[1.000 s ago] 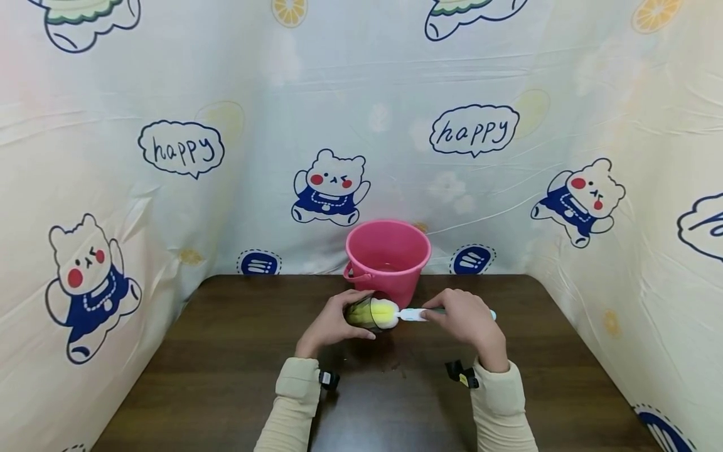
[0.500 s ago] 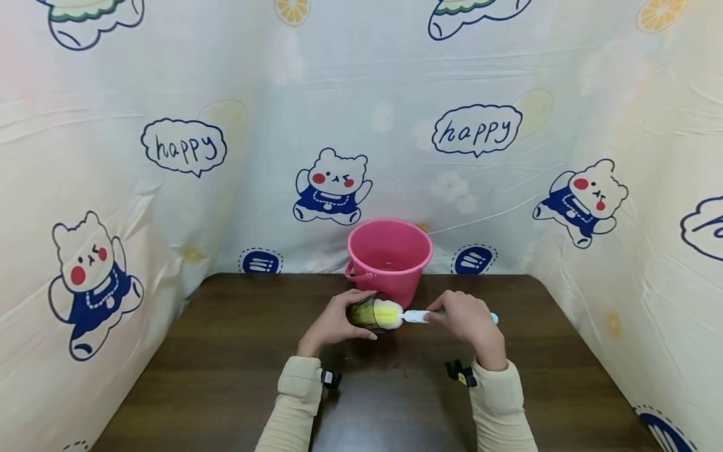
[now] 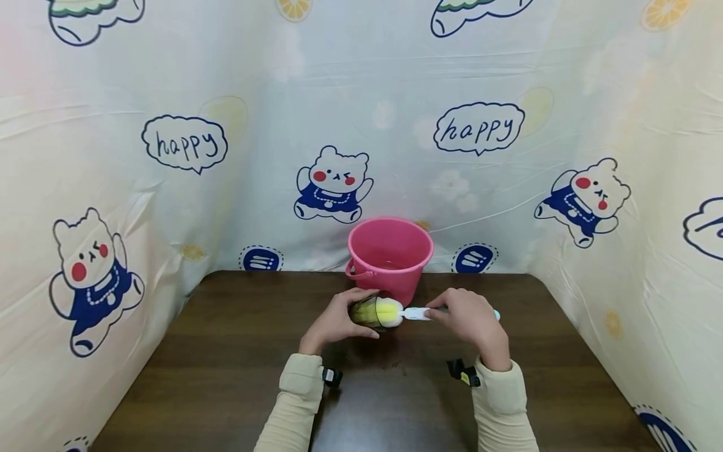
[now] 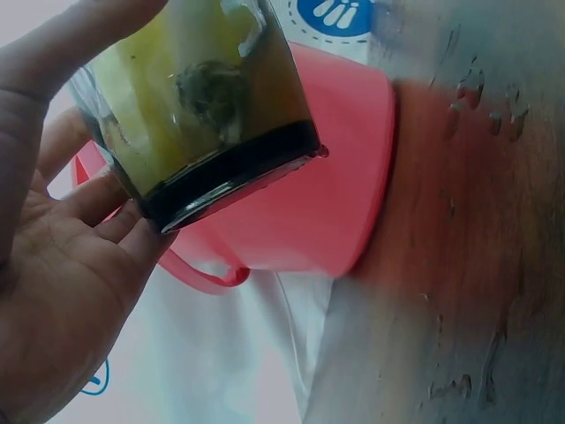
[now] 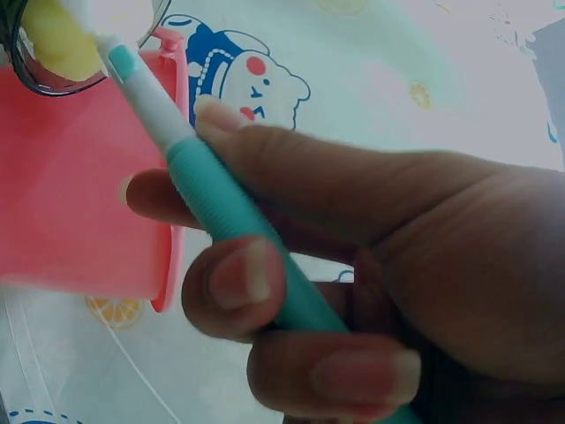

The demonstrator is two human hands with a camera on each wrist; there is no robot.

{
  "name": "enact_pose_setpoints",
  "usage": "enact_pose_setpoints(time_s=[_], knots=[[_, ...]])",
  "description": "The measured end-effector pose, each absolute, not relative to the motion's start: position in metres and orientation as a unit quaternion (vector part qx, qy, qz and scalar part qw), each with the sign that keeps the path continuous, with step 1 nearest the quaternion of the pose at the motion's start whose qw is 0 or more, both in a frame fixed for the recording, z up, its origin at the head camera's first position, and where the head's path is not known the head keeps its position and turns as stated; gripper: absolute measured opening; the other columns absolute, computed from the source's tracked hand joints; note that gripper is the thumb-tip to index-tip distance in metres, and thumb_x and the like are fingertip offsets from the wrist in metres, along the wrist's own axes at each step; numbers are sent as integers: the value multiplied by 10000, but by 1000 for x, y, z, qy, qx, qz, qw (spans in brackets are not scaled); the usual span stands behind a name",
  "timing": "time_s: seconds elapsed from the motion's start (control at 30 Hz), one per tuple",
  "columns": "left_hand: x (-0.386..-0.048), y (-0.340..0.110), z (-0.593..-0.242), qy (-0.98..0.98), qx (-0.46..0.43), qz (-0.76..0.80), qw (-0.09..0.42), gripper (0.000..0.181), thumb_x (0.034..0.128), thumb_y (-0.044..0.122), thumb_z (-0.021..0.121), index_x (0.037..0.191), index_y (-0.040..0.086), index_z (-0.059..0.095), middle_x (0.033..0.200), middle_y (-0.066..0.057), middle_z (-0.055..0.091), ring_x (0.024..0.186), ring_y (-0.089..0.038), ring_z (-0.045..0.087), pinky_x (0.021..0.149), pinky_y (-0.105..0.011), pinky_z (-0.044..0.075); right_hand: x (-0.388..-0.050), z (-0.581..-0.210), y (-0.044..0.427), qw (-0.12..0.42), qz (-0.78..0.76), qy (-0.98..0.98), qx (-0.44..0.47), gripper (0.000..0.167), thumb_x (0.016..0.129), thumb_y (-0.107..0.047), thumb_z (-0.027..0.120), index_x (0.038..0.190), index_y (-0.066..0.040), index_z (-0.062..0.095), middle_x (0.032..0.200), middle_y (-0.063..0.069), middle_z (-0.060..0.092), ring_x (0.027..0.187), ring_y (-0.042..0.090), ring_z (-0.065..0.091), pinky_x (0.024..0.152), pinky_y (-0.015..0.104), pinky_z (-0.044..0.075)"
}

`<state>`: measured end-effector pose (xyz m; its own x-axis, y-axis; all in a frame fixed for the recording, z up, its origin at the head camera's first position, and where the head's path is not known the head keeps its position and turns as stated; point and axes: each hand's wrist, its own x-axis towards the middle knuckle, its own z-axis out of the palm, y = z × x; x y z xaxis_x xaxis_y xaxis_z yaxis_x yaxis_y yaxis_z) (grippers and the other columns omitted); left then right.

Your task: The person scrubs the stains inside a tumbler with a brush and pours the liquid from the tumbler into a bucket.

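Observation:
My left hand point(image 3: 334, 323) grips a dark see-through glass cup point(image 4: 221, 115), tipped on its side with its mouth toward the right. Inside the cup sits the yellow-and-white sponge head point(image 3: 388, 312) of a cup brush, part of it showing past the rim. My right hand point(image 3: 469, 319) holds the brush by its white and teal handle point(image 5: 225, 199), fingers curled round the teal grip in the right wrist view. Both hands are above the table, in front of the pink bucket point(image 3: 390, 251).
The bucket stands at the back of the dark wooden table point(image 3: 237, 351), its handle hanging at the left. Water drops point(image 4: 494, 115) lie on the tabletop. A printed cloth point(image 3: 395, 94) hangs behind and along the sides.
The sponge head came slightly farther out of the cup between the first two frames as the right hand shifted right. Since then both hands have hardly moved; the view has tilted a little.

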<state>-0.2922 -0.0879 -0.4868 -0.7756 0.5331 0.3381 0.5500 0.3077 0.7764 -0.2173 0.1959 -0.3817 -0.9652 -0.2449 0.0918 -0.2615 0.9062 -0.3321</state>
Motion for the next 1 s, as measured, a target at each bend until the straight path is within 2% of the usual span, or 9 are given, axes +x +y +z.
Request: enact_pose_setpoints(time_s=[0.33, 0.73, 0.83, 1.0], knots=[[-291, -88, -489, -820, -330, -467, -5, 831, 700, 301, 954, 1442, 261, 584, 1367, 66, 602, 1232, -157, 532, 1067, -428, 487, -217, -388, 193, -19, 180, -978, 104, 138, 892, -288, 791, 984, -197, 839, 798, -52, 742, 615, 137, 523, 566, 300, 427], [-294, -87, -485, -809, -329, -487, 6, 823, 692, 215, 961, 1428, 267, 596, 1376, 89, 595, 1237, -139, 534, 1069, -424, 483, -213, -378, 192, 27, 177, -976, 122, 170, 918, -300, 762, 1057, -226, 827, 681, -80, 657, 562, 143, 466, 501, 297, 355], [-293, -86, -484, -812, -326, -484, 6, 829, 686, 203, 964, 1428, 252, 598, 1380, 73, 593, 1247, -139, 528, 1084, -427, 469, -215, -381, 190, 22, 165, -980, 108, 164, 911, -296, 769, 1043, -219, 830, 717, -65, 694, 585, 138, 490, 511, 301, 375], [-293, -88, -486, -819, -330, -469, 6, 834, 686, 274, 965, 1432, 242, 595, 1377, 49, 602, 1242, -166, 538, 1076, -448, 478, -214, -381, 186, 0, 164, -981, 102, 163, 892, -289, 790, 1024, -203, 834, 788, -51, 735, 610, 140, 510, 543, 302, 402]])
